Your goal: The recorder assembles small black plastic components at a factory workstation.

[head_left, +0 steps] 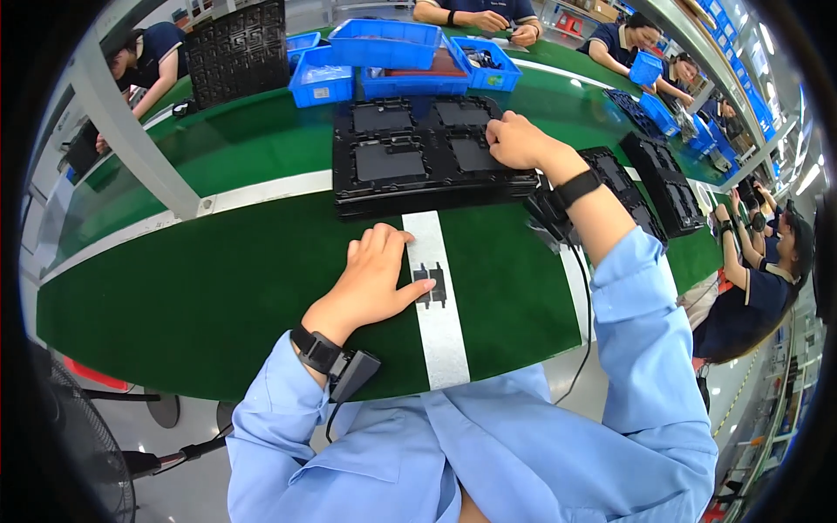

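Observation:
My left hand (370, 277) lies over the green work surface with its fingers apart. Its thumb tip rests on a flat black part (438, 290), one of a pair lying side by side on the white strip (445, 344). Beyond the strip stands a stack of black plastic trays (384, 187), its top tray divided into several pockets with dark flat pieces in them. My right hand (521, 142) is at the right side of that top tray, fingers curled down into a pocket. What its fingertips pinch, if anything, is hidden.
More black trays (667, 179) stand to the right. Blue bins (384, 44) fill the middle back, beside an upright black tray (237, 54). A white metal post (131, 131) rises at left. Co-workers sit across the green bench and at right. Cables hang from my wrist devices.

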Action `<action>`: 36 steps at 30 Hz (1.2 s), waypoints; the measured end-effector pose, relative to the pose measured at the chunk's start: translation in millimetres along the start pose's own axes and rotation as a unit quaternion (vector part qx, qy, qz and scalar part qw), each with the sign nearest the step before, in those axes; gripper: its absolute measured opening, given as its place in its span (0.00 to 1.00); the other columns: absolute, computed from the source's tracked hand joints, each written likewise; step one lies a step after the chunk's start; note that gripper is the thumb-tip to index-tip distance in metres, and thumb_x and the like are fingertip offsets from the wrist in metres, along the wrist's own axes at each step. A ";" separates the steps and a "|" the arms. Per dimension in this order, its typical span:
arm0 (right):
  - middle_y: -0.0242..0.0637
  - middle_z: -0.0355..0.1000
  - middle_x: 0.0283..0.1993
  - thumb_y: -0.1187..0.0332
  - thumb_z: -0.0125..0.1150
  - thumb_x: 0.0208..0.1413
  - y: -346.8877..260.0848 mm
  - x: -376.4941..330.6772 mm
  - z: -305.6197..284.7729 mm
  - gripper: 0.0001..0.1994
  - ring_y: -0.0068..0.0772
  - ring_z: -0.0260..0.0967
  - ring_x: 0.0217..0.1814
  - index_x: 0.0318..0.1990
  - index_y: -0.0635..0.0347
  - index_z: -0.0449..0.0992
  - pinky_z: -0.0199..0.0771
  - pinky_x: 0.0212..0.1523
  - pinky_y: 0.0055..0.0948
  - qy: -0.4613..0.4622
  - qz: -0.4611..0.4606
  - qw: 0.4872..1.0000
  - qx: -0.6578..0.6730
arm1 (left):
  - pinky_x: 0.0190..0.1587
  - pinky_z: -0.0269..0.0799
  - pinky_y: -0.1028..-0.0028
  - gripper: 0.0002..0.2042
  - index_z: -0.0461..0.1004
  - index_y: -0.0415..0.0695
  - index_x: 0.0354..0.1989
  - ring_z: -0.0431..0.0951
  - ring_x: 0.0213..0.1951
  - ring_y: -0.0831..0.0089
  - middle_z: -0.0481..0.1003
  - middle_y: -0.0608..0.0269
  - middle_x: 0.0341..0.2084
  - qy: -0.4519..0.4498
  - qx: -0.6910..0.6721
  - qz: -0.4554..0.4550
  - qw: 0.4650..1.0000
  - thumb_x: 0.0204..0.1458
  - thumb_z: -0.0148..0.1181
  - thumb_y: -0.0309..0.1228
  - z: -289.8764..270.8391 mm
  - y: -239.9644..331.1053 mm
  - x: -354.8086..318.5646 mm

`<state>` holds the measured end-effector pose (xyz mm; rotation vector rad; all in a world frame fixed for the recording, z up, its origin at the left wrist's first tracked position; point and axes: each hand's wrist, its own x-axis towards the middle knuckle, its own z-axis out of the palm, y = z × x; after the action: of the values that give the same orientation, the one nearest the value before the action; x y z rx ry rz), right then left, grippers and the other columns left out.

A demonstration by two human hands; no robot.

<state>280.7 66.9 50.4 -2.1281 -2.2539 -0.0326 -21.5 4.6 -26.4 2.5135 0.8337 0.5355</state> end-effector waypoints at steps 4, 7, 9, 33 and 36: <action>0.51 0.72 0.41 0.65 0.61 0.39 10.5 13.2 -2.7 0.18 0.49 0.69 0.48 0.39 0.63 0.75 0.70 0.48 0.39 -0.103 0.017 0.994 0.023 | 0.48 0.57 0.65 0.21 0.65 0.40 0.47 0.65 0.46 0.60 0.64 0.56 0.41 0.028 -0.022 -0.020 0.999 0.49 0.63 0.38 2.8 -7.2 2.8; 0.49 0.73 0.38 0.65 0.62 0.38 19.3 9.4 -4.8 0.17 0.50 0.71 0.44 0.36 0.65 0.73 0.71 0.43 0.38 -0.110 0.006 0.992 0.068 | 0.47 0.56 0.65 0.22 0.66 0.39 0.46 0.64 0.46 0.60 0.64 0.55 0.39 0.037 -0.019 -0.008 0.999 0.48 0.64 0.38 2.3 -10.6 4.3; 0.49 0.73 0.38 0.65 0.62 0.38 24.1 8.2 -2.6 0.17 0.50 0.71 0.45 0.36 0.65 0.73 0.71 0.44 0.38 -0.105 0.005 0.990 0.094 | 0.47 0.56 0.65 0.24 0.66 0.39 0.46 0.64 0.46 0.59 0.64 0.56 0.39 0.029 -0.013 -0.012 0.999 0.45 0.67 0.39 1.9 -10.3 4.5; 0.23 0.70 0.22 0.65 0.64 0.55 -37.2 -131.8 -27.1 0.11 0.09 0.57 0.18 0.38 0.64 0.81 0.53 0.19 0.13 0.181 0.105 0.803 0.558 | 0.46 0.60 0.65 0.22 0.65 0.42 0.43 0.67 0.41 0.62 0.65 0.57 0.38 0.042 -0.069 -0.007 0.997 0.45 0.68 0.38 -7.7 -6.5 7.5; 0.21 0.68 0.21 0.66 0.61 0.57 -67.3 -136.5 1.4 0.08 0.08 0.52 0.16 0.36 0.62 0.79 0.48 0.16 0.13 0.148 0.086 0.736 0.655 | 0.47 0.67 0.71 0.27 0.63 0.41 0.54 0.71 0.39 0.75 0.72 0.62 0.38 0.126 -0.382 0.055 0.914 0.46 0.68 0.31 -17.9 7.0 19.1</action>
<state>221.3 -73.0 43.8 -1.2959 -1.1259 0.8643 -12.6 16.6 -3.7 1.7876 0.4327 1.0118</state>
